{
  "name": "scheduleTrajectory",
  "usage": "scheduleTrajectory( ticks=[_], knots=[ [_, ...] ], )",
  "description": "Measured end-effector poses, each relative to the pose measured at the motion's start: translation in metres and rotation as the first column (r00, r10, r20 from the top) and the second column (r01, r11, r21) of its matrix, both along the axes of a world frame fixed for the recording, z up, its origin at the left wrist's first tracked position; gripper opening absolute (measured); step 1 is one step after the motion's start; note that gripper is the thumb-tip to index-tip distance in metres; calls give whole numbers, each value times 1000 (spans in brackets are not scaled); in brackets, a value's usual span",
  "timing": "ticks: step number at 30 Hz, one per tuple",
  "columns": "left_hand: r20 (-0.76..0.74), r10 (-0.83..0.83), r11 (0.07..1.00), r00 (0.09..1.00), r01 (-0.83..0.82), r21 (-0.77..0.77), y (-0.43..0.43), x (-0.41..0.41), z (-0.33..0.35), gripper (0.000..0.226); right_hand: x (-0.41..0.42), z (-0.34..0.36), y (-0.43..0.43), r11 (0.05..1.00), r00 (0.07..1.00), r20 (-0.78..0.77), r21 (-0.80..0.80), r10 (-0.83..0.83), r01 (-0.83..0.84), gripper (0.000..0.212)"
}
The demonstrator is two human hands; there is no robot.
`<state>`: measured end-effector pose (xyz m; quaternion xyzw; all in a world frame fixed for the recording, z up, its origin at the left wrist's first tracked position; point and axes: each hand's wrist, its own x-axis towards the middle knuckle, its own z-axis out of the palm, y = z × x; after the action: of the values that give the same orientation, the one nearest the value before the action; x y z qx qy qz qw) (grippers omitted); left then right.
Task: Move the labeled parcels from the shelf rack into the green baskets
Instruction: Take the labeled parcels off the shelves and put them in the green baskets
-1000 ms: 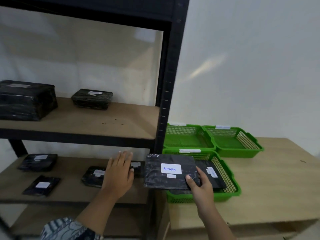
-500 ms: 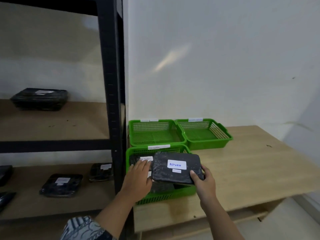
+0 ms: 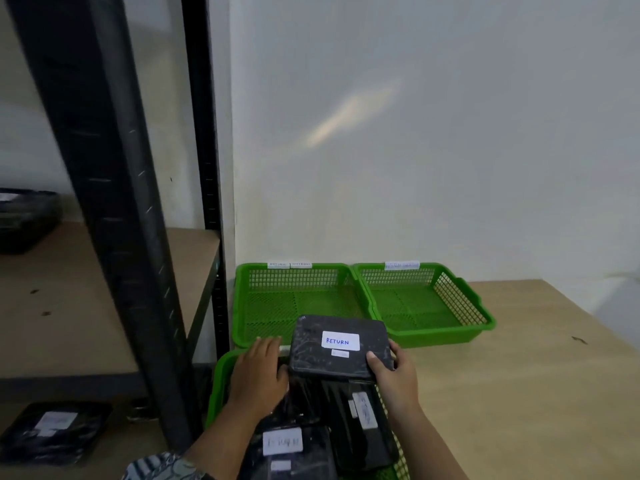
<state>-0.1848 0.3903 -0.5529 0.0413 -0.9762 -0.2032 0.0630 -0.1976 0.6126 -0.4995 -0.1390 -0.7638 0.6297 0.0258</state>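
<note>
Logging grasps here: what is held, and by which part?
The right hand grips the RETURN parcel by its near right corner, thumb on top. The left hand, fingers straight, touches its left edge without gripping.

Black RETURN pkg [image 3: 341,344] flat over near green basket [image 3: 216,393], far end.

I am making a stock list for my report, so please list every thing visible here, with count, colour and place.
Rack: 1, black posts, left.
Table: 1, wooden, right.
Near basket: 1, green, table's front left.
Back baskets: 2, green, empty, by wall.
RETURN parcel: 1, black, held over near basket.
Basket parcels: 2, black, in near basket.
Shelf parcels: 2, black, one per shelf.
Left hand: flat against RETURN parcel's left edge.
Right hand: grips its right corner.
</note>
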Motion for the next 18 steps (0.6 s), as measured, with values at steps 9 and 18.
scheduleTrajectory(
  ticks=[9, 18],
  knots=[
    [66, 306, 952, 950, -303, -45, -27, -57, -20, 52, -99, -17, -41, 991, 990, 54, 19, 134, -135, 57],
    [69, 494, 864, 867, -498, 70, -38, -66, -36, 69, -185, -64, -98, 971, 950, 248, 99, 189, -219, 54]
  ],
)
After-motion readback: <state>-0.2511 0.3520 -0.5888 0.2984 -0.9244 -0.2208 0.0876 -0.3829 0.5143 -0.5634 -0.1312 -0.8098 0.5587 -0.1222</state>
